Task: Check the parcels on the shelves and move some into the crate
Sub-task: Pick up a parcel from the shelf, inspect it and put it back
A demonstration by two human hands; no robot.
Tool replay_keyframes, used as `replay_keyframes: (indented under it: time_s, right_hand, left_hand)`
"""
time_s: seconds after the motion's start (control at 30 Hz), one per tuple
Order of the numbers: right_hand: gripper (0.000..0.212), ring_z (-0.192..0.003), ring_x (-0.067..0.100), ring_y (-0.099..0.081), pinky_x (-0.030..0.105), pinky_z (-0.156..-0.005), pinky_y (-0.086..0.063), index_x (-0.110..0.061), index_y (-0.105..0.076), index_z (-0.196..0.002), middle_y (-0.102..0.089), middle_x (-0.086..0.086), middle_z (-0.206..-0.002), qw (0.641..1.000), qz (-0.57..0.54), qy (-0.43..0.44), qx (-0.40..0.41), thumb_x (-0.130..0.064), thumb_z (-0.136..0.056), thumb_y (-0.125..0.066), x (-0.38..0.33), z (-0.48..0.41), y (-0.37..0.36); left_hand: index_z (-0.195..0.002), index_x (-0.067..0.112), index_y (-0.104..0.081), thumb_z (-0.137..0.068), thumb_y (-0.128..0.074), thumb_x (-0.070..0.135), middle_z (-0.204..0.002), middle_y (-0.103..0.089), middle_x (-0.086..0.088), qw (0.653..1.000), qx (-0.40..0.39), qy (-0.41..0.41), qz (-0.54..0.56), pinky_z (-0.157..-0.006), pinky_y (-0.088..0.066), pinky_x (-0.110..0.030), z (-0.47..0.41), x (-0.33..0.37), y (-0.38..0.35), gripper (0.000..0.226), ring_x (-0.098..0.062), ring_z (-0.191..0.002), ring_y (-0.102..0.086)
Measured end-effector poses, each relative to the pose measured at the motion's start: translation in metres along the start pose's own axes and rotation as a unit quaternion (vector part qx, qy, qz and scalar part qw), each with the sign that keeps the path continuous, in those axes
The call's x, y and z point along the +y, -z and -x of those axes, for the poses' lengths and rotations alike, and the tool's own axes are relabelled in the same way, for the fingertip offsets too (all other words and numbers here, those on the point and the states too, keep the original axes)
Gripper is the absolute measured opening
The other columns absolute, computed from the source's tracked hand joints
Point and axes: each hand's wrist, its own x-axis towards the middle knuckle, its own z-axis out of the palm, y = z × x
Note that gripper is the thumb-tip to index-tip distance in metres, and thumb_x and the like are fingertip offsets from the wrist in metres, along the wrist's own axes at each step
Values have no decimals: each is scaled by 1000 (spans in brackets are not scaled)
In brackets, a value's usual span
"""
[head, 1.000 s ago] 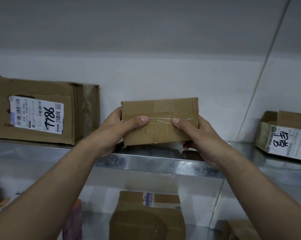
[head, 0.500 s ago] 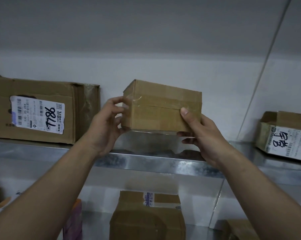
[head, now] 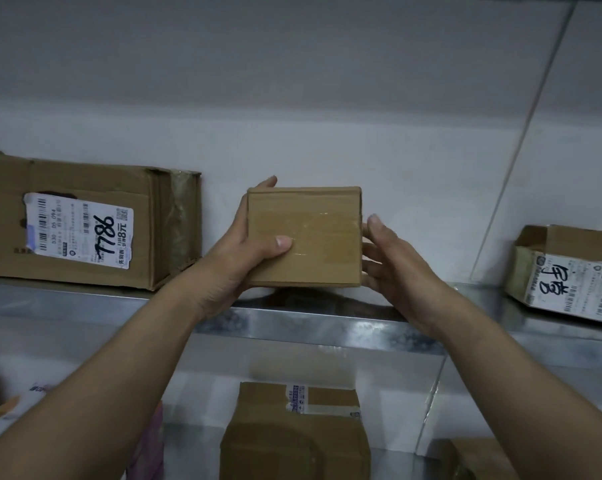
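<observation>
Above the metal shelf [head: 292,323], the left hand [head: 244,251] grips a small box [head: 313,244], seemingly light and stiff, best held by its edges; the right hand [head: 393,265] lies loosely spread alongside.

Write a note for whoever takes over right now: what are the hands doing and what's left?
Left grip: holds the small plain brown cardboard box, thumb across its front.
Right grip: fingers rest against the box's right side.
The box is at the shiny metal upper shelf; no label faces the camera. To its left stands a large brown cardboard box marked 7786.
Done: unclear; no crate in view.
Left: finish checking it, then move chosen parcels into the crate.
</observation>
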Motion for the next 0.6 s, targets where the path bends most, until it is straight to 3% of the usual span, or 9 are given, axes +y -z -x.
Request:
replay_keyframes:
  time_s: [0.1,0.23,0.37,0.6]
  right_hand:
    - [113,-133,19,-65,39,-108,-56,-27,-53,-151,-66,-1,-146,998,21,0,-63,-82,-59,-84,3,-2,-1]
    - [91,-126,20,-69,40,-108,-55,-28,-54,-147,-70,-1,-138,997,47,-6,-68,-58,-68,-87,5,-1,-1]
    - [88,-127,19,-68,45,-113,-51,-28,-51,-149,-70,-2,-139,996,59,-10,-63,-56,-71,-82,6,-1,-1]
    - [88,-123,15,-70,40,-107,-55,-29,-52,-147,-71,-4,-136,997,64,5,-46,-56,-68,-78,4,1,-5]
  left_hand:
    - [-141,48,-44,-67,-80,48,-128,-64,11,998,-8,-10,-64,-83,-59,-27,1,-1,-1,82,-9,-110,-69]
    - [-142,44,-39,-70,-79,52,-134,-54,1,991,-24,-25,-126,-78,-59,-26,3,0,-3,82,-8,-100,-70]
    - [-143,42,-38,-71,-79,54,-134,-54,0,990,-29,-29,-132,-77,-60,-28,4,-1,-3,84,-8,-100,-70]
    - [-142,41,-39,-72,-80,52,-132,-53,2,989,-28,-30,-142,-76,-60,-29,5,0,-2,82,-4,-96,-69]
